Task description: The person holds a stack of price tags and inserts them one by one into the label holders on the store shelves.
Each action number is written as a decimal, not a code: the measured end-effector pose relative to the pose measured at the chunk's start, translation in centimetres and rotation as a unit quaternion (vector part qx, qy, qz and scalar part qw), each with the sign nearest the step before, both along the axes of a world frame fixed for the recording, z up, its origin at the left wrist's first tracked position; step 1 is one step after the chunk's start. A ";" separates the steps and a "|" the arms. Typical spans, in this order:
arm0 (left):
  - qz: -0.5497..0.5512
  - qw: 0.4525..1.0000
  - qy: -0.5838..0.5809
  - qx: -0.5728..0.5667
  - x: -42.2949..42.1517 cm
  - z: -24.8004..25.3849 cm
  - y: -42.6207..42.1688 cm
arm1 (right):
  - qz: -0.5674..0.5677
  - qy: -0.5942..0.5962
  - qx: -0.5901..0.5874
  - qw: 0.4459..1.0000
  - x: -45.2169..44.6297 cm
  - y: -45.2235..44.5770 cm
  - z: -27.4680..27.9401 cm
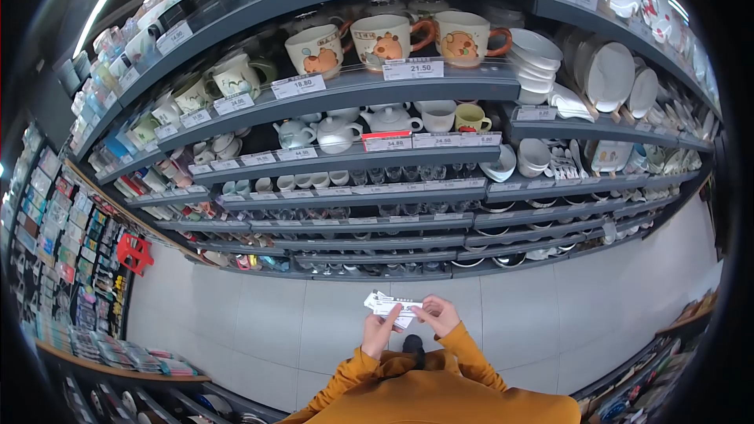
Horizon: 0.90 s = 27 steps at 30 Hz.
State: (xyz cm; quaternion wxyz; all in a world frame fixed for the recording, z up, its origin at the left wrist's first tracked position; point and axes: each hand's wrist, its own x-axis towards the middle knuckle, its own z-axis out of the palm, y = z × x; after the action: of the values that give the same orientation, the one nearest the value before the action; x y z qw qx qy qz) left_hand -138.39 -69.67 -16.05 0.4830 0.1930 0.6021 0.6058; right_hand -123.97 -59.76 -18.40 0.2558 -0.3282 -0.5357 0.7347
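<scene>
Both my hands are in front of my body, low in the head view, over the grey floor. Between them is a small fanned stack of white price labels (pixel 385 305) with dark print. My left hand (pixel 378 331) is closed on the stack from below, thumb on top. My right hand (pixel 438 315) pinches the right end of the top label. Several labels overlap at the left end, and the lower ones are partly hidden. The print is too small to read fully.
Ahead, a long shelf unit (pixel 345 159) carries mugs (pixel 381 39), teapots (pixel 338 133), bowls (pixel 535 53) and plates (pixel 609 71), with price tags (pixel 413 69) along its edges. A red stool (pixel 135 254) stands at left on the tiled floor (pixel 518 306). More shelving (pixel 118 373) flanks me.
</scene>
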 end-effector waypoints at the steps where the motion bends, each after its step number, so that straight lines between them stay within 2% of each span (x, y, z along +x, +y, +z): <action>1: -0.001 1.000 0.009 -0.009 0.3 -0.1 -0.1 | -0.012 -0.005 0.010 1.000 0.2 0.0 -0.2; 6: -0.041 0.998 -0.037 -0.002 0.7 0.5 -0.3 | -0.057 -0.021 0.045 0.997 1.3 0.6 1.3; 10: -0.053 0.997 -0.055 0.013 0.5 0.2 -1.1 | -0.030 -0.054 0.079 0.995 1.9 -0.9 2.7; 15: -0.064 0.995 -0.079 0.018 0.1 0.6 -3.4 | -0.063 -0.034 0.082 0.994 1.0 -3.8 1.9; 20: -0.097 0.988 -0.117 0.038 -1.0 2.4 -7.5 | -0.087 -0.015 0.106 0.991 -0.8 -6.7 2.5; 27: -0.082 0.988 -0.122 0.034 -3.9 2.7 -15.4 | -0.081 -0.015 0.138 0.987 -4.0 -10.7 6.9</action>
State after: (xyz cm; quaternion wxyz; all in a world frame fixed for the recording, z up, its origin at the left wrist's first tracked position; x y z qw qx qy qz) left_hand -142.28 -85.10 -13.30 0.5942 0.1828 0.4994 0.6034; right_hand -127.93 -70.42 -11.50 0.3490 -0.3431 -0.6079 0.6253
